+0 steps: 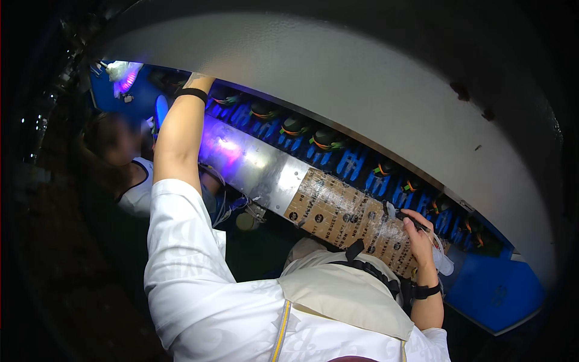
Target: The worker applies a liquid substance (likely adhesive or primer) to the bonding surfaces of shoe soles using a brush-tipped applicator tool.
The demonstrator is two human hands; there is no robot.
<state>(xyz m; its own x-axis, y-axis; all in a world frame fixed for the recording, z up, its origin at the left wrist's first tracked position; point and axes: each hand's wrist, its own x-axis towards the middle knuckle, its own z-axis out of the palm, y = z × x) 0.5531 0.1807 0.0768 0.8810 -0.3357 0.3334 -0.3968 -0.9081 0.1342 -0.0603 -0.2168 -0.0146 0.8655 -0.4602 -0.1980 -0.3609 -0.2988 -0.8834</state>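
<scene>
My left arm reaches up to the far left, under the edge of a large grey hood [338, 78]. Only the back part of my left hand [202, 79] shows; its fingers are hidden behind that edge. At the right, my right hand [418, 234] is closed around a small dark, handle-like object [415, 222], whose kind I cannot make out. A pale piece [391, 210] shows at its far end, and a white cable hangs beside the hand. Below this hand lies brown printed cardboard [338, 208] under shiny clear film, covering part of a metal ledge [259, 160].
Under the hood runs a row of blue holders [350, 164] with dark rounded shoe-like shapes trimmed in orange and green. A purple-lit lamp [125, 73] glows at far left. Another person [136, 181] sits left of my arm. A blue panel [497, 292] stands at lower right.
</scene>
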